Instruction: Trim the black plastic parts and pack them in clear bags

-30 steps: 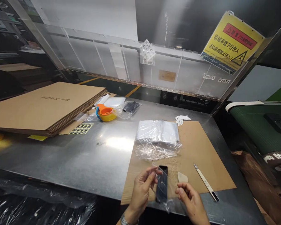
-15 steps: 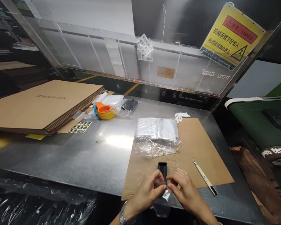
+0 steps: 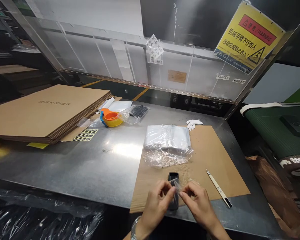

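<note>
Clear film [image 3: 177, 184]: one piece, held above the near edge of the cardboard [image 3: 202, 166], over the black case [image 3: 173, 175]. Your left hand [image 3: 157, 202]: grip closed, pinching the film. Your right hand [image 3: 198, 201]: grip closed, pinching the film's other side. Pale-handled knife [image 3: 218, 188]: one, across the cardboard's near edge, right of centre. Bag stack [image 3: 168, 138]: on the cardboard's far left part. White glove [image 3: 195, 123]: at the cardboard's far edge, on the worktop [image 3: 115, 173].

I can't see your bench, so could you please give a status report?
Left hand and right hand pinching clear plastic. Black case just beneath, partly hidden. Pale-handled tool off to the right, clear of both.
</note>
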The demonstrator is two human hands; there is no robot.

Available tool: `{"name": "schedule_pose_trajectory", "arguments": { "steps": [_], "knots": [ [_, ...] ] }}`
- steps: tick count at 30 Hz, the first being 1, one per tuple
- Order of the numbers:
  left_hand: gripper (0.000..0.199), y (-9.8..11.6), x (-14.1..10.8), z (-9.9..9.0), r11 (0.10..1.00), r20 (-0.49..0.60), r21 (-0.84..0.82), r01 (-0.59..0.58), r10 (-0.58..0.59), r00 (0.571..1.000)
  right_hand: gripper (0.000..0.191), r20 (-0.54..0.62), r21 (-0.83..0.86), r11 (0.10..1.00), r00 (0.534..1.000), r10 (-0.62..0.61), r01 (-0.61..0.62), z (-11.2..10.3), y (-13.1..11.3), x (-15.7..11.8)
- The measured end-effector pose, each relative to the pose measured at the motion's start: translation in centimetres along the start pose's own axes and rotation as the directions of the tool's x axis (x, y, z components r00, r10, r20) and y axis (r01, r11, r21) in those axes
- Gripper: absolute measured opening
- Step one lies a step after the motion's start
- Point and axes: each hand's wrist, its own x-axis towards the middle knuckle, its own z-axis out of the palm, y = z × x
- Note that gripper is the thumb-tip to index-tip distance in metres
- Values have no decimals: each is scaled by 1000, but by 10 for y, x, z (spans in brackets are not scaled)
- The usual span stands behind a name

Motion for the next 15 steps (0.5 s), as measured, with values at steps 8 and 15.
{"name": "schedule_pose_trajectory", "arguments": {
  "steps": [8,15],
  "knots": [
    [29,-9,-6,8,957,22,-242,161,-161,987,20,-7,93,995,999,35,-35,13,4,-2],
    [19,-21,-9,0,987,-269,109,-118,143,953,17,-226,-23,998,972,-58,54,29,2,3]
  ]
}}
